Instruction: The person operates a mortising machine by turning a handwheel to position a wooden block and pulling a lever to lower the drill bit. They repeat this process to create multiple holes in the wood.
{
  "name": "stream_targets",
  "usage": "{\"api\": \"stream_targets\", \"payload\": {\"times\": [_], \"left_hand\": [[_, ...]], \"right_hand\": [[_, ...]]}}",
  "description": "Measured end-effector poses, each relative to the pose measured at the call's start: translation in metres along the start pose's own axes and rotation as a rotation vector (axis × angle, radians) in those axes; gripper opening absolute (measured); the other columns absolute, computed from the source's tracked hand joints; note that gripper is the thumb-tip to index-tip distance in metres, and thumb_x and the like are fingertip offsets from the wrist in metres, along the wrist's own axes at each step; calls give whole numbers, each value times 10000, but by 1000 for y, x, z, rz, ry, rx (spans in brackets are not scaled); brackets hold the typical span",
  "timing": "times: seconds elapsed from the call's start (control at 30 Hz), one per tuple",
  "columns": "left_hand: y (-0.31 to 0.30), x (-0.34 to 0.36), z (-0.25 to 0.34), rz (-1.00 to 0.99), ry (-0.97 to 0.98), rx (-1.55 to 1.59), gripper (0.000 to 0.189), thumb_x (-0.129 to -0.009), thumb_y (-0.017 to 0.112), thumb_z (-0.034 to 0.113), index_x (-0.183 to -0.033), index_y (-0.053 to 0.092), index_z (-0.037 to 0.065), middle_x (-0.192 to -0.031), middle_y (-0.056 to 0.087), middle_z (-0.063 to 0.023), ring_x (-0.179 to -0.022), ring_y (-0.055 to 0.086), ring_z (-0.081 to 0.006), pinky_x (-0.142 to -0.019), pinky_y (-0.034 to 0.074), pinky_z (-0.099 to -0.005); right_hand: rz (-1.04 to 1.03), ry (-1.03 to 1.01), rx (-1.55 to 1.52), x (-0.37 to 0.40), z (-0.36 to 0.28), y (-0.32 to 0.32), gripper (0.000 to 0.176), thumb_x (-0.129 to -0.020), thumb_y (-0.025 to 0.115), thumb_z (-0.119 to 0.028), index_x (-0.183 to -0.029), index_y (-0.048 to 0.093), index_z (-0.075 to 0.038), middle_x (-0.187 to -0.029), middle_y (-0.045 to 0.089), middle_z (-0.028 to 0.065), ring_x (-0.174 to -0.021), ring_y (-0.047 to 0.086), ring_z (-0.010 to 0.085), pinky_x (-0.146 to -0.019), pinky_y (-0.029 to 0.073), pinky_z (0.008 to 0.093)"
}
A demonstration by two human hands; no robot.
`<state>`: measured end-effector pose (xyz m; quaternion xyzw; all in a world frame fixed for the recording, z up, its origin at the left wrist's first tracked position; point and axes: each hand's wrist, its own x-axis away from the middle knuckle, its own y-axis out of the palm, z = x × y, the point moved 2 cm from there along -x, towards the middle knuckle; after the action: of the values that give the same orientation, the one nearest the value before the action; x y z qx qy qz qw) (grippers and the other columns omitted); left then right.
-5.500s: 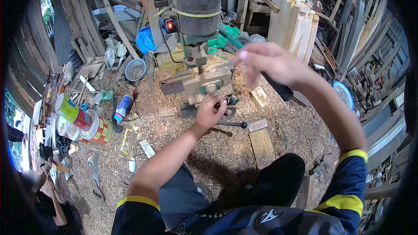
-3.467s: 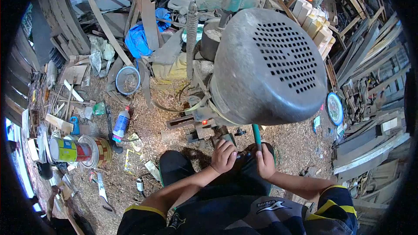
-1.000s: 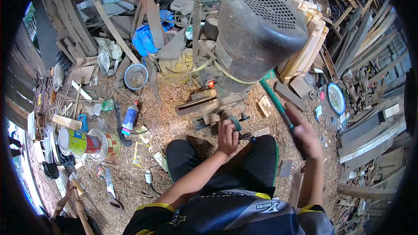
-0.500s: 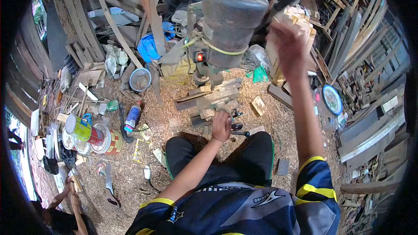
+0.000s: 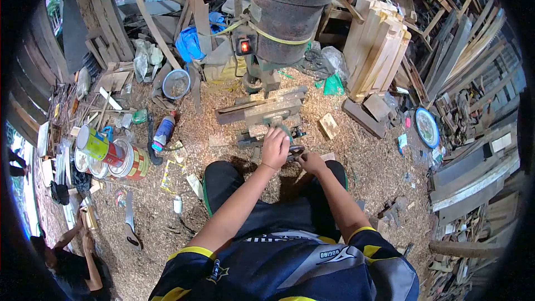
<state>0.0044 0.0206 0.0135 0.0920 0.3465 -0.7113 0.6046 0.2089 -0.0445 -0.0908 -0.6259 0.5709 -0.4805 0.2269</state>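
Observation:
A drill press with a dark motor housing [image 5: 292,14] and lit red switch [image 5: 244,46] stands before me. Under it, a metal vise [image 5: 277,121] is set with pieces of wood [image 5: 270,110]. My left hand [image 5: 275,147] lies over the near side of the vise, its fingers bent onto the metal; their tips are partly hidden. Close by on the right, my right hand [image 5: 312,163] is closed around the end of the vise's crank handle [image 5: 295,152].
Wood shavings cover the ground. A small wood block [image 5: 329,126] lies right of the vise, and stacked cut timber [image 5: 379,44] stands behind it. Paint buckets [image 5: 131,159], a bottle [image 5: 163,132] and a handsaw [image 5: 131,223] lie left. Another person [image 5: 72,256] handles wood at lower left.
My right hand has come down from beside a dark handle at the upper right to the vise's crank handle. My left hand stays at the vise. The view has shifted slightly.

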Motion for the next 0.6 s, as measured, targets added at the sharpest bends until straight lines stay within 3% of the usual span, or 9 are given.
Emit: {"api": "stream_targets", "payload": {"times": [0.1, 0.2, 0.23, 0.27, 0.47, 0.53, 0.6], "left_hand": [[-2, -2, 0, -2, 48, 60, 273, -1006, 505, 176, -841, 528, -40, -838, 490, -194, -812, 476, -394, -762, 412, -470], [3, -2, -7, -7, 41, 59, 287, -1006, 507, 196, -834, 524, -34, -833, 488, -187, -801, 474, -376, -755, 408, -463], [3, -1, -8, -40, 10, 45, 193, -958, 555, 145, -843, 550, -10, -858, 528, -181, -850, 516, -401, -786, 426, -485], [3, -3, -9, -83, 18, 43, 177, -945, 574, 133, -834, 547, -1, -858, 535, -176, -857, 525, -391, -786, 432, -476], [-1, -9, -10, -210, -38, 50, 138, -900, 635, 142, -834, 568, 41, -868, 565, -138, -876, 547, -353, -808, 454, -461], [-3, -10, -10, -195, -23, 45, 122, -899, 634, 143, -852, 574, 47, -880, 572, -137, -882, 549, -354, -818, 456, -462], [-4, -10, -13, -216, -70, 97, 111, -902, 627, 148, -883, 583, 47, -908, 579, -131, -902, 548, -352, -837, 451, -471]], "right_hand": [[-170, 2, 30, -3, 1, -4, 570, -973, 579, -575, -1022, 764, -38, -986, 733, 279, -983, 706, 451, -886, 550, 521], [-253, -20, 137, -17, 7, 6, 567, -972, 579, -577, -1029, 764, -44, -997, 733, 277, -992, 706, 452, -885, 558, 524], [-134, -32, 120, -10, 2, 5, 444, -942, 652, -496, -1014, 762, -71, -909, 732, 251, -877, 715, 435, -790, 570, 529], [-83, -32, 81, -6, -3, 5, 392, -922, 663, -442, -999, 759, -70, -903, 729, 261, -889, 716, 441, -803, 572, 539], [-199, 38, 70, -11, 2, 8, 372, -905, 650, -441, -951, 758, -88, -891, 732, 259, -880, 719, 458, -784, 578, 541], [-368, 197, 187, -5, -12, -3, 365, -913, 649, -387, -1143, 748, -121, -1095, 750, 215, -1015, 729, 403, -888, 585, 503], [-350, 199, 165, -6, -19, -10, 353, -889, 669, -390, -1115, 766, -137, -1084, 759, 196, -1013, 738, 379, -887, 587, 490]]}}
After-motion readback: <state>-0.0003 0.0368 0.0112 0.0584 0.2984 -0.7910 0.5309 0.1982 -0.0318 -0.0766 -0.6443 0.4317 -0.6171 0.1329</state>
